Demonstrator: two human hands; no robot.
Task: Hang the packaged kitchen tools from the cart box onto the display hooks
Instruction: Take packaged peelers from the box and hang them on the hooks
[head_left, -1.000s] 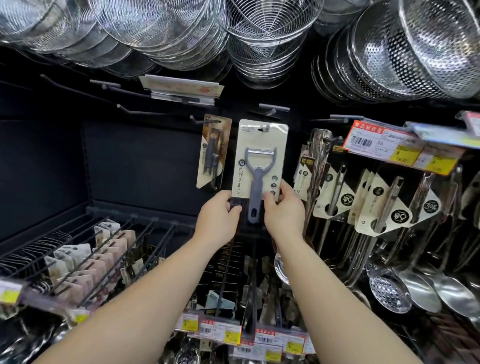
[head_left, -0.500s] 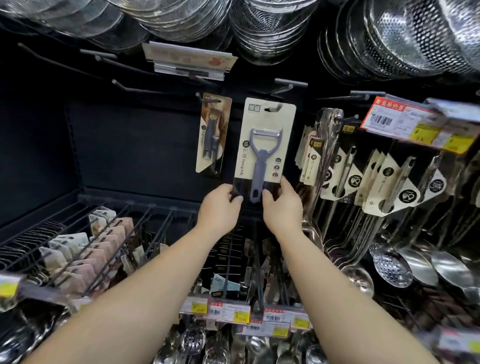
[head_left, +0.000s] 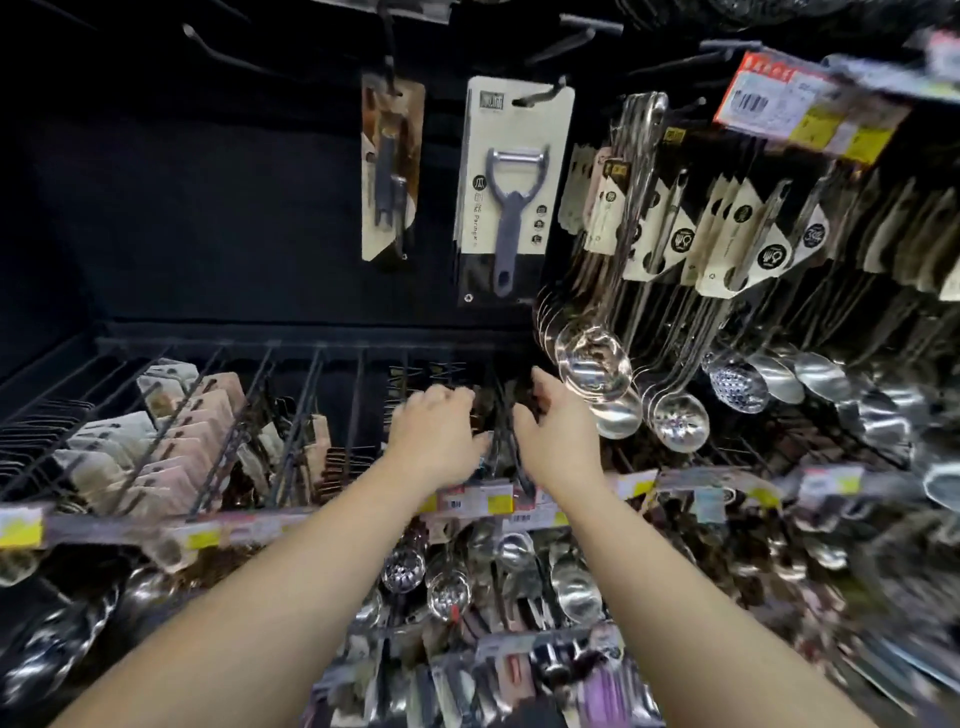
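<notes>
— Above both hands, on the dark back panel, the packaged peeler (head_left: 511, 192) is seen hanging from a display hook (head_left: 540, 93), its long axis vertical, handle end down.

— And the hands?

— Both are held well below it, over the wire dividers of the shelf (head_left: 311, 395). The left hand (head_left: 434, 431) is shown with fingers loosely curled and nothing visibly held; the right hand (head_left: 558, 431) is spread, fingers relaxed, also empty. Motion blur is noted, so contact with the dividers cannot be told.

— So that pack is judged hung?

— Yes; it is touched by neither hand. A second carded tool (head_left: 390, 166) hangs just beside it to the left.

— What is the coming move governed by?

— The cart box is not in view, so the next pack must be fetched from outside the picture. For rehanging, the peeler's hook lies up and slightly right of the gap between the hands, the right hand being marginally nearer. Ladles (head_left: 597, 358) hang close on that side and could be knocked.
</notes>
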